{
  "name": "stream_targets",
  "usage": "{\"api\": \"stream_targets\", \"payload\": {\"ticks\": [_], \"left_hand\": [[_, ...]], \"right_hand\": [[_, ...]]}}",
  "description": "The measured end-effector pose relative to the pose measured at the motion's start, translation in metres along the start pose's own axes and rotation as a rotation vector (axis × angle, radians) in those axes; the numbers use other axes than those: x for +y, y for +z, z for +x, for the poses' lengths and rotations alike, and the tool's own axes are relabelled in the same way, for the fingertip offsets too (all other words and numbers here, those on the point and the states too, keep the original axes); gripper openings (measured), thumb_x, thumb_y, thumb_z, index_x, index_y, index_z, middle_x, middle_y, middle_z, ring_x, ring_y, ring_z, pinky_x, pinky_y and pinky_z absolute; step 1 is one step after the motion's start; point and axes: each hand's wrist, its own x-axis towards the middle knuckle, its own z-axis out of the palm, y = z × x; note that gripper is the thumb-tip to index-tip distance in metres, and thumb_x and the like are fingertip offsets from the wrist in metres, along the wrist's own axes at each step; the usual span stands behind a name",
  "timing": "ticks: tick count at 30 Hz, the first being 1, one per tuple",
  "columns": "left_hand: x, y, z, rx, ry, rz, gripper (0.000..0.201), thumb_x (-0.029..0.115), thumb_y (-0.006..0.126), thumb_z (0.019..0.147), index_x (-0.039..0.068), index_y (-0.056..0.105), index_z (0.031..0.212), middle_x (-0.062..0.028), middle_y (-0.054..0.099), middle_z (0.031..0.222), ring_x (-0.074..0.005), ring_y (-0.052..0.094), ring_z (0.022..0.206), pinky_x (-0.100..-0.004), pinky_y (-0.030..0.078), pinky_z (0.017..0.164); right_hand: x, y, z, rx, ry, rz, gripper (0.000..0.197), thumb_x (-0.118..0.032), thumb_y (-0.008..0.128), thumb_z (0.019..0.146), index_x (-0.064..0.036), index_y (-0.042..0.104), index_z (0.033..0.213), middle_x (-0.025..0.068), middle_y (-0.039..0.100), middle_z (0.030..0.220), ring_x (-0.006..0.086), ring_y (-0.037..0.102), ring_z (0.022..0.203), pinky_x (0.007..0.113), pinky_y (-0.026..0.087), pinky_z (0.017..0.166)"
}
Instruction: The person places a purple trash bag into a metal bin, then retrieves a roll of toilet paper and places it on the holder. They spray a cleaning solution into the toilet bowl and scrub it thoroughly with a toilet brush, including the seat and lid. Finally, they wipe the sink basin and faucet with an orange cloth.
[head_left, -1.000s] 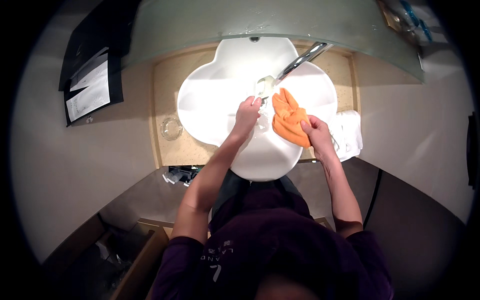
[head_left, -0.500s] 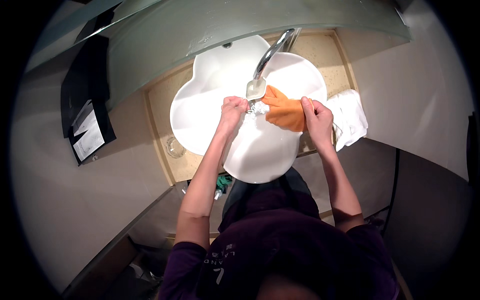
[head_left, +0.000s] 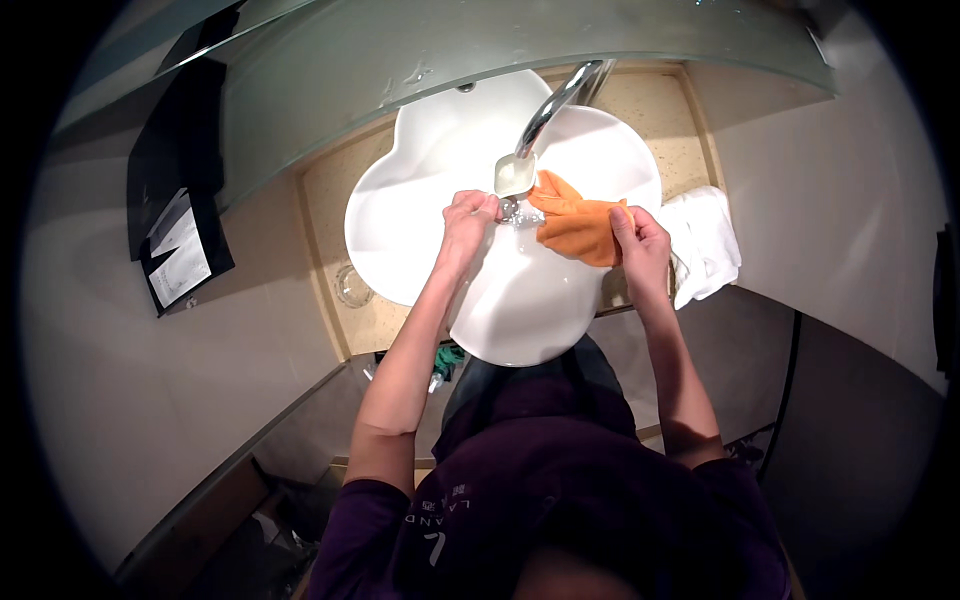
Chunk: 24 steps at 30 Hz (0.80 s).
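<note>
Over a white, rounded, lobed sink (head_left: 520,320), my right hand (head_left: 645,245) pinches the right end of an orange cloth (head_left: 580,228). The cloth hangs bunched over the basin, its left tip close beside the pale square end of the chrome faucet (head_left: 545,120). My left hand (head_left: 468,225) is closed just left of and below the faucet end, fingertips together. What it holds, if anything, cannot be made out. Between the left fingers and the cloth is a clear, glittering patch (head_left: 522,214) that looks like water.
A folded white towel (head_left: 705,245) lies on the beige counter (head_left: 650,110) at the right. A clear round dish (head_left: 353,287) sits at the counter's left. Above the sink's far side juts a frosted glass shelf (head_left: 480,55). A black holder with papers (head_left: 180,250) is on the left wall.
Both hands stay almost in place. The orange cloth has shifted slightly right with my right hand, and its folds have changed a little. The whole view has moved slightly.
</note>
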Motion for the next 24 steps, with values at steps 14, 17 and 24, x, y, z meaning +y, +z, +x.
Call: {"api": "stream_targets", "payload": {"ticks": [14, 17, 24], "left_hand": [[0.031, -0.011, 0.004, -0.042, -0.004, 0.433, 0.041, 0.037, 0.056, 0.095, 0.000, 0.062, 0.080, -0.0166, 0.061, 0.071, -0.0312, 0.059, 0.071, -0.0419, 0.047, 0.073], [0.042, -0.017, -0.004, -0.024, 0.147, 0.783, 0.040, 0.036, 0.056, 0.095, 0.000, 0.061, 0.078, -0.0202, 0.061, 0.072, -0.0371, 0.061, 0.073, -0.0462, 0.048, 0.073], [0.026, -0.025, -0.004, -0.058, 0.642, 0.989, 0.029, 0.025, 0.064, 0.088, 0.002, 0.061, 0.070, -0.0170, 0.062, 0.071, -0.0355, 0.062, 0.067, -0.0453, 0.049, 0.068]], "right_hand": [[0.025, 0.004, 0.014, -0.121, 0.001, -0.020, 0.029, -0.025, 0.060, 0.100, 0.0027, 0.068, 0.100, 0.0001, 0.066, 0.084, 0.0068, 0.058, 0.076, 0.023, 0.048, 0.070], [0.022, 0.005, 0.008, -0.059, -0.087, -0.137, 0.028, -0.023, 0.062, 0.097, 0.0045, 0.068, 0.095, 0.0042, 0.068, 0.081, 0.0081, 0.059, 0.074, 0.024, 0.049, 0.069], [-0.013, 0.003, 0.015, 0.166, -0.119, -0.214, 0.027, -0.026, 0.059, 0.093, -0.0003, 0.068, 0.097, 0.0156, 0.067, 0.072, 0.0247, 0.066, 0.067, 0.035, 0.052, 0.068]]}}
